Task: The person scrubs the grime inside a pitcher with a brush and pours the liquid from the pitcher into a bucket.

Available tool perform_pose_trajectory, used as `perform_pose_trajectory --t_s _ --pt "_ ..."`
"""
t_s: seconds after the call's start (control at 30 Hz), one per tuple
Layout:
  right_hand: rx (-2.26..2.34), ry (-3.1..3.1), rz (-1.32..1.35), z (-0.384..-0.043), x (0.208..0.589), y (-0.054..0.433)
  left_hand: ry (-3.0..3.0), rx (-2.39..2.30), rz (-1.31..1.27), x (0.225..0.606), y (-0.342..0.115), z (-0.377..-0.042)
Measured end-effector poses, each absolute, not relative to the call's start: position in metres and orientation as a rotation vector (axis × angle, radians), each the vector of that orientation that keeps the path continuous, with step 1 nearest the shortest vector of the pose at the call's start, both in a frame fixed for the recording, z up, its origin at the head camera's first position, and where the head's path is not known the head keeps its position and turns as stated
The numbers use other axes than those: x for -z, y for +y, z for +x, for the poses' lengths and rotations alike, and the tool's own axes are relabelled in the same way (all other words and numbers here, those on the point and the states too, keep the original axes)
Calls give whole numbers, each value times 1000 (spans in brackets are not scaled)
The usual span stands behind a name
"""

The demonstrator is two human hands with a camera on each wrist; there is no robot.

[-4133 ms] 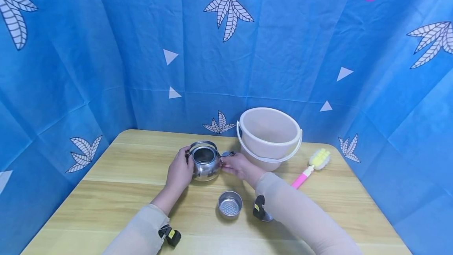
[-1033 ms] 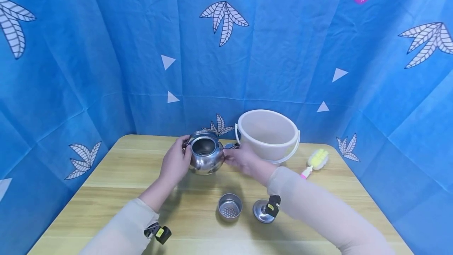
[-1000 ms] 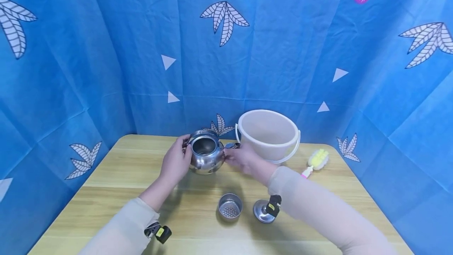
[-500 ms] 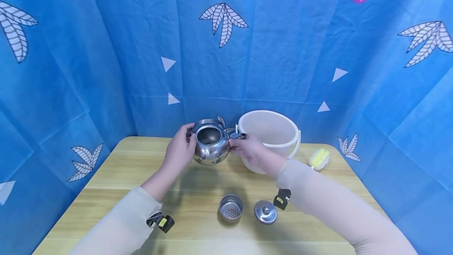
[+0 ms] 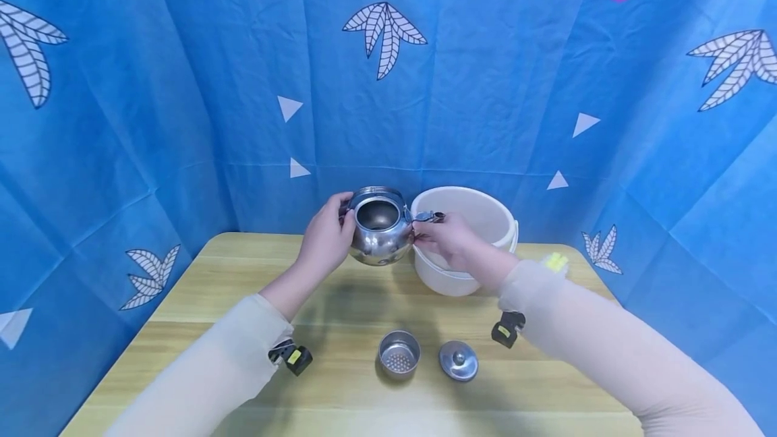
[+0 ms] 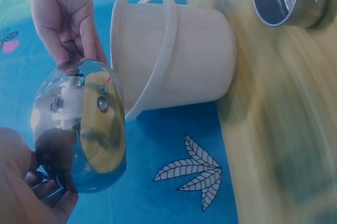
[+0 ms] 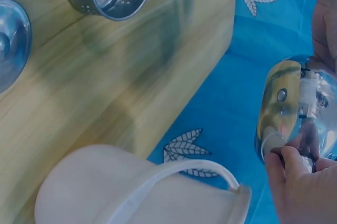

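Note:
A shiny steel teapot (image 5: 379, 245), its round mouth uncovered, is held up above the table between both hands. My left hand (image 5: 328, 235) grips its left side, with the thumb near the rim. On the other side, my right hand (image 5: 452, 241) pinches the spout, which overlaps the bucket's left rim in the head view. The left wrist view shows the mirror-like teapot body (image 6: 79, 129) from below. Closer to the front, a perforated steel strainer cup (image 5: 399, 355) stands beside a round knobbed lid (image 5: 459, 361). The pot's inside is dark.
A whitish plastic bucket (image 5: 446, 282) with a handle stands at the back right of the wooden table (image 5: 243, 275). Behind the right sleeve shows the yellow sponge head of a brush (image 5: 555, 261). Blue patterned cloth (image 5: 485, 120) hangs around the table.
Both hands have lifted the teapot off the table and carried it rightward to the bucket, still gripping the same sides. The lid, earlier partly behind the right arm, now shows fully; the brush is mostly covered.

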State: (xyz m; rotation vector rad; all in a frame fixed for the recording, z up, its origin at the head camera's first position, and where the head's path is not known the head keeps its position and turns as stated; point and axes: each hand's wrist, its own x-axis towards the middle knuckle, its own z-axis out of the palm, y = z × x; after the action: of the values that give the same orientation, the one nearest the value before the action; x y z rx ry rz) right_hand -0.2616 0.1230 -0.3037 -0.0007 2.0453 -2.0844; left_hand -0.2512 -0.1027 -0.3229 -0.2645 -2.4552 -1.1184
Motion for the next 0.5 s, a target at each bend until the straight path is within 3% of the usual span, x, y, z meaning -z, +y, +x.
perform_pose_trajectory --t_s 0.5 --pt "2108 2033 3 -267 283 142 -2433 1145 -330 304 -86 -266"
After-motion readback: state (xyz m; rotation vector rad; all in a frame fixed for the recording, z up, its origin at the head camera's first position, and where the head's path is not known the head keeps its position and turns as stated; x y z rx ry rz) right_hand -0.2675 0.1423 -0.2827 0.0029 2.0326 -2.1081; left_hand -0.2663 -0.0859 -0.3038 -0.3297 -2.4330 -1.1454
